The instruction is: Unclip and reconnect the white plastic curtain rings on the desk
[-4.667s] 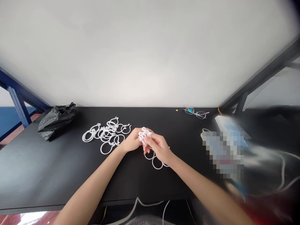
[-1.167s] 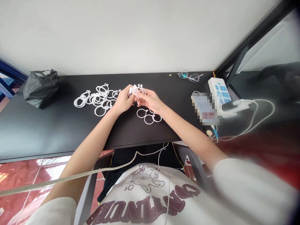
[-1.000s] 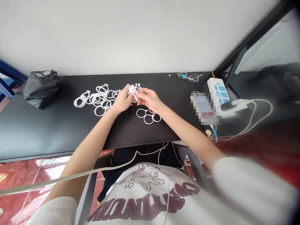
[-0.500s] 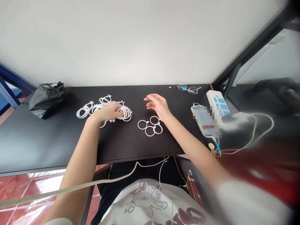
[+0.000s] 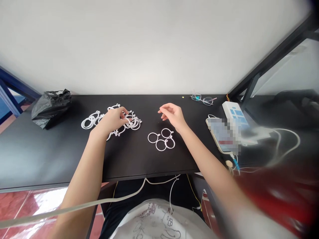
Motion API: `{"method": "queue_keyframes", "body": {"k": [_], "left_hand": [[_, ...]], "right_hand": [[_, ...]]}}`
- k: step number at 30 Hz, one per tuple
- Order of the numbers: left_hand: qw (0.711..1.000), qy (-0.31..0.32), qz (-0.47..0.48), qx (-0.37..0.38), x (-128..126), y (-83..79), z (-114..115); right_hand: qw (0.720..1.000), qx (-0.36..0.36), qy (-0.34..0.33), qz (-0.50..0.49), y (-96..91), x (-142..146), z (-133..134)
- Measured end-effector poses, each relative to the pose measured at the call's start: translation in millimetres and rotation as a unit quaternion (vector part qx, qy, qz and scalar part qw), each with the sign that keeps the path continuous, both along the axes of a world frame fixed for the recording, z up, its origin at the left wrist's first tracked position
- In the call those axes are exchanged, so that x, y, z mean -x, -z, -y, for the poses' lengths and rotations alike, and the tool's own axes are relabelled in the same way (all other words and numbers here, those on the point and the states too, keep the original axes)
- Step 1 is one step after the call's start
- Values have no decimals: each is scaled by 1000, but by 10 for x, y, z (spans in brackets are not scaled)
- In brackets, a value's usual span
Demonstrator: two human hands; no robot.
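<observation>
My left hand (image 5: 112, 120) lies over a heap of white plastic rings (image 5: 93, 120) on the black table (image 5: 50, 149), its fingertips on a stacked bunch of rings (image 5: 134, 123) at the heap's right end. The fingers are bent and I cannot tell whether they grip the bunch. My right hand (image 5: 171, 115) hovers above the table with its fingers loosely spread, holding nothing. Just in front of it lies a small cluster of white rings (image 5: 161, 139), apart from the hand.
A crumpled black plastic bag (image 5: 50, 105) sits at the far left. Glasses (image 5: 203, 99) lie at the back near the wall. A phone (image 5: 223, 136), a white power strip (image 5: 234, 113) and white cables (image 5: 281, 156) crowd the right side. A cable (image 5: 99, 203) hangs below the front edge.
Both hands held a stacked bunch of rings together over the table's middle. My left hand has carried it left to the heap, and my right hand has let go and opened.
</observation>
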State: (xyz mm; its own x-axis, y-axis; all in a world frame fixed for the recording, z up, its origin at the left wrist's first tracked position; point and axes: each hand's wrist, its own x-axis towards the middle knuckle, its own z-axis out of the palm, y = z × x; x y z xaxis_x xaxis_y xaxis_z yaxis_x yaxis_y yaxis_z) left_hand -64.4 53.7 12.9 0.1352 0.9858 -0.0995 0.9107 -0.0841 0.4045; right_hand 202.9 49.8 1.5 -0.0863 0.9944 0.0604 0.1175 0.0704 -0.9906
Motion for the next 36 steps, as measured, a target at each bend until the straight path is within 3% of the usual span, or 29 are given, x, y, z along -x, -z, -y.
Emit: {"method": "queue_keyframes", "body": {"k": [2,4,8,10,15,21,24,29,32,36], "left_hand": [[999,-22,11,-20,29,-8,3],[999,-26,23,-35,55,-15,6],[998,-5,45,-34,61,-53,26],[998,8,50,-26,35,-82,43],[997,11,61,-44,-64,-100,67],[977,2,115,-182,-267,-73,95],[963,23,167,-213,-445,-71,167],[951,89,246,-164,-742,44,292],[937,102,324,-76,-837,136,304],[860,47,498,98,-881,179,288]], "right_hand": [[987,-48,-52,143,-52,-126,0],[956,-23,-123,266,-114,-267,3],[908,58,-200,363,-179,-437,3],[899,72,-216,374,-162,-438,0],[914,43,-206,346,-42,-367,-19],[946,7,-129,298,89,-326,-51],[960,-22,-115,253,89,-256,-25],[971,-116,-104,184,23,-91,50],[980,-122,-90,128,10,-32,59],[994,-80,-53,53,2,1,56]]}}
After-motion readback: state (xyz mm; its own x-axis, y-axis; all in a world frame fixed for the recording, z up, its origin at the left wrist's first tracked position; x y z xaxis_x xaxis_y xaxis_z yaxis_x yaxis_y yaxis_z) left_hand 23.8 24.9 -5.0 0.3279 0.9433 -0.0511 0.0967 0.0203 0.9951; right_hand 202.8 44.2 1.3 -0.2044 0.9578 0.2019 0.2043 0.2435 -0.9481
